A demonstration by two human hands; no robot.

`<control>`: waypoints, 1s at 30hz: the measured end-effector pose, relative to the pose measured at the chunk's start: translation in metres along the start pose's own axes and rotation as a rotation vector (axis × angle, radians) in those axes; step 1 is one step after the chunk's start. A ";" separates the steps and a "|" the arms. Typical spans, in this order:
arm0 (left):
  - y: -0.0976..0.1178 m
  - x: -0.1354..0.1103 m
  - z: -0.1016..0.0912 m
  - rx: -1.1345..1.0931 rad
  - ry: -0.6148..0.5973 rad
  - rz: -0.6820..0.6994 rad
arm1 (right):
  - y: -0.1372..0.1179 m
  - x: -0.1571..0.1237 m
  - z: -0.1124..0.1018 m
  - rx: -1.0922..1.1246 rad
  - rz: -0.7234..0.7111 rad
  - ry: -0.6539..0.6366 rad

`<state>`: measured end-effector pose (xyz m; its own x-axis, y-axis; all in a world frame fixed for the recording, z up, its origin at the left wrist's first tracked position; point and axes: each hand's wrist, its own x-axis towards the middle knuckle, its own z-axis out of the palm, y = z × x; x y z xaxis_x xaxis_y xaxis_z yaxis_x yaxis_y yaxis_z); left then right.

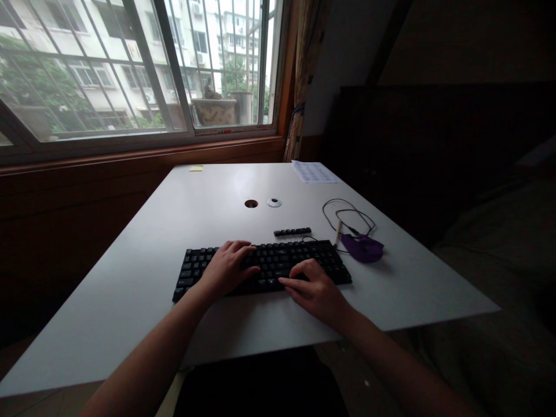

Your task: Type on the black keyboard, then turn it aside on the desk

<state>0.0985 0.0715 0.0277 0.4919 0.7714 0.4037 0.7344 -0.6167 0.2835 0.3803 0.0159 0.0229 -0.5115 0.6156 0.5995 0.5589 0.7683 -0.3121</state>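
Observation:
A black keyboard [278,259] lies on the white table [143,272], near its front edge. My left hand [228,267] rests on the left half of the keys, fingers spread flat and pointing right. My right hand [315,289] lies over the lower right keys, fingers stretched toward the left along the bottom row. Neither hand holds anything. A short black strip of keys [292,231] sits loose just behind the keyboard.
A purple mouse-like object [362,248] with a looped black cable [347,214] lies right of the keyboard. A round cable hole [251,203] and its white cap [274,202] are mid-table. A printed sheet [314,172] and yellow note [196,168] lie at the back. A window is behind.

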 end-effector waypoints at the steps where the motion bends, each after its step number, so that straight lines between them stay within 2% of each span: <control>1: 0.000 0.000 0.000 -0.003 -0.002 -0.001 | 0.000 0.000 0.000 -0.001 0.000 -0.003; 9: 0.000 -0.001 0.001 -0.011 0.008 -0.002 | -0.001 0.001 0.001 -0.048 0.042 -0.003; 16: 0.002 0.000 0.000 -0.005 -0.002 -0.004 | 0.000 0.002 0.002 -0.019 -0.003 0.000; 30: 0.000 -0.001 0.002 -0.013 0.012 -0.007 | 0.000 0.001 0.002 -0.051 0.002 -0.005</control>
<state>0.0988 0.0707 0.0254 0.4814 0.7735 0.4123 0.7316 -0.6136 0.2970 0.3788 0.0168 0.0223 -0.5134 0.6180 0.5954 0.5922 0.7573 -0.2755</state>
